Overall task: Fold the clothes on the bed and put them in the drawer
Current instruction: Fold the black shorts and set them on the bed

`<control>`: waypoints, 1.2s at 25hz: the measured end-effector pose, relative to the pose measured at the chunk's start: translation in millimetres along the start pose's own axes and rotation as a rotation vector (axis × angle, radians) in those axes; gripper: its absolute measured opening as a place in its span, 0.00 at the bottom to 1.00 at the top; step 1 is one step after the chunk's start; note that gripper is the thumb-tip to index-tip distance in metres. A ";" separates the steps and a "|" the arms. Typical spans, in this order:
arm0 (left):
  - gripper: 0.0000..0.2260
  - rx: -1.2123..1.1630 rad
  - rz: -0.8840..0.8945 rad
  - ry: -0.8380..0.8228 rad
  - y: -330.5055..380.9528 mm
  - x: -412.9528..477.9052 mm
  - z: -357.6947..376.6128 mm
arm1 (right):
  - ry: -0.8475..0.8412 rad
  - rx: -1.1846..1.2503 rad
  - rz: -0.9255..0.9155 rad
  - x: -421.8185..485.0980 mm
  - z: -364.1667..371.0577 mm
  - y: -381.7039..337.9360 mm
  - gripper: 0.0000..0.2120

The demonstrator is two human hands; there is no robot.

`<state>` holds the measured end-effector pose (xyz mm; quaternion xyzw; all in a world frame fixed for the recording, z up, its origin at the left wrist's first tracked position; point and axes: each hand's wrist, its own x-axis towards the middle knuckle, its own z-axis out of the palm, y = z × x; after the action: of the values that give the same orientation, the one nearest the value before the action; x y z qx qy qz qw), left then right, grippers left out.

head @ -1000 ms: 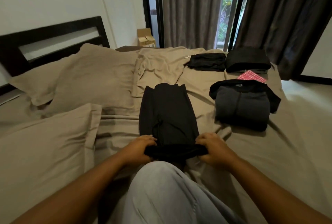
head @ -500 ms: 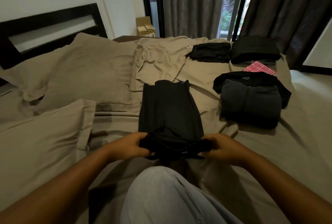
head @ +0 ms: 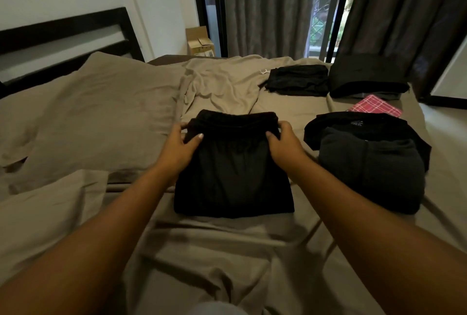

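On the bed (head: 227,251), left hand (head: 180,147) and right hand (head: 284,144) pinch the black garment (head: 232,178), fingers (head: 286,126) partly hidden.

Inspector: Your left hand (head: 180,149) and right hand (head: 284,146) each grip the far edge of the folded black garment (head: 232,180) on the bed (head: 227,251).

Second inspector: Confirmed. Your folded dark grey garment (head: 371,175) lies just right of it.

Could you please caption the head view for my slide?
Left hand and right hand grip a folded black fabric garment on a tan-sheeted bed.
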<state>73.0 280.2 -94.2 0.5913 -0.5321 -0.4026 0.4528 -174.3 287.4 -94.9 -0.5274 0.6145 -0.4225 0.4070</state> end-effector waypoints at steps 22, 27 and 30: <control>0.35 1.166 0.079 -0.277 -109.8 22.8 21.6 | -0.337 -1.058 -0.084 17.6 52.9 89.9 0.41; 0.43 1.229 0.354 -0.482 -106.8 -41.5 -5.9 | -0.418 -1.088 -0.287 -44.1 24.0 100.7 0.49; 0.39 1.294 0.364 -0.498 -106.2 -54.1 -10.4 | -0.404 -1.143 -0.319 -55.0 18.9 106.3 0.37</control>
<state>105.1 337.6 -194.1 0.5338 -0.8419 -0.0474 -0.0635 -182.6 349.5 -198.6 -0.8164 0.5681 0.0255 0.1009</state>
